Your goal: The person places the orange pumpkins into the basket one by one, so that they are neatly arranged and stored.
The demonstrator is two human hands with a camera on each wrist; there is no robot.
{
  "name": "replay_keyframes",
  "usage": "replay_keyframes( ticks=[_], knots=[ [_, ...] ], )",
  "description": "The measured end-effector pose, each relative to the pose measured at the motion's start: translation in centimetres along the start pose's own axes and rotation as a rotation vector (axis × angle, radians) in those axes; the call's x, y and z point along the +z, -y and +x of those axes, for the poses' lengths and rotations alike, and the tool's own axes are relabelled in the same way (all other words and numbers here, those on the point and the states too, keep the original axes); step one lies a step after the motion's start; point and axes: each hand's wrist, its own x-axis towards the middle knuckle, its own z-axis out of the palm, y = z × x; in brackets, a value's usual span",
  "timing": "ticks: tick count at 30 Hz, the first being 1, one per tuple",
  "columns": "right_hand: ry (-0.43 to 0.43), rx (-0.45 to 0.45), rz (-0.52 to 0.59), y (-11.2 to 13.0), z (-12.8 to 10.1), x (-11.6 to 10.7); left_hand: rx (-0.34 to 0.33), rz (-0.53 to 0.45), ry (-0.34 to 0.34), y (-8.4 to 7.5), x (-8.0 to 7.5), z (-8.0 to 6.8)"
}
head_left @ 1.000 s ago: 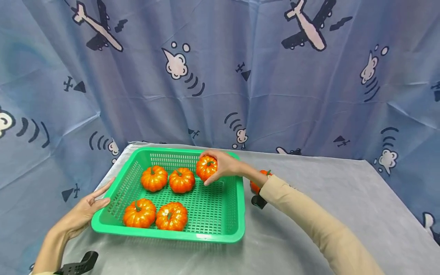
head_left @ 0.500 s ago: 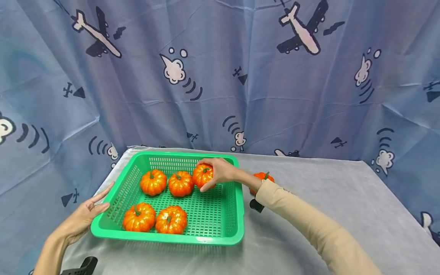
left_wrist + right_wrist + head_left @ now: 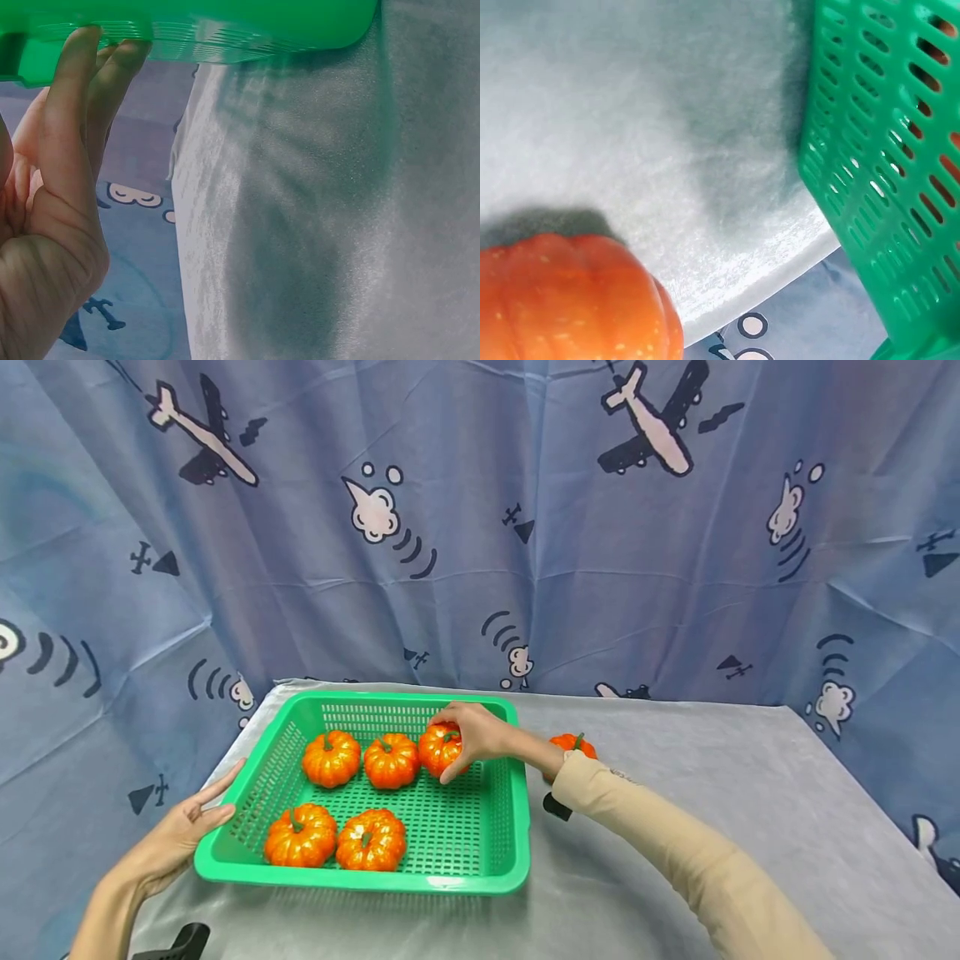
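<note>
Grey counter (image 3: 675, 793): right hand (image 3: 480, 735) grips a pumpkin (image 3: 438, 750), setting it in the basket (image 3: 517, 827); release follows. Left hand (image 3: 176, 835), fingers straight, steadies the rim.

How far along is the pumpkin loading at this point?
Done: four pumpkins sit free in the green basket. In hand: the right hand has its grip on a fifth pumpkin low in the back row, while the left hand touches the basket's rim. Left: one pumpkin on the table.

A blue airplane-print curtain (image 3: 480, 527) hangs behind the grey-covered table (image 3: 712, 793).
</note>
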Motion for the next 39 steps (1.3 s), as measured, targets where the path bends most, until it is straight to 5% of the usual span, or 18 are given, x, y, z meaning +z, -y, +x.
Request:
replay_keyframes(
  ticks=[8, 15, 23, 34, 39],
  knots=[
    [0.036, -0.050, -0.073, 0.0, 0.2, 0.4, -0.009, -0.009, 0.016, 0.0, 0.1, -0.1],
    [0.066, -0.034, -0.126, 0.2, 0.4, 0.7, -0.059, 0.101, -0.082, 0.1, 0.2, -0.4],
    [0.137, 0.037, -0.177, 0.6, 0.3, 0.9, -0.014, 0.013, 0.007, 0.1, 0.0, -0.2],
    [0.194, 0.093, -0.262, 1.3, 0.0, 0.9, -0.004, 0.015, 0.025, -0.3, 0.3, 0.0],
    [0.241, 0.164, -0.297, 1.6, 0.2, 1.2, -0.002, 0.061, -0.019, 0.0, 0.4, -0.2]
  ],
)
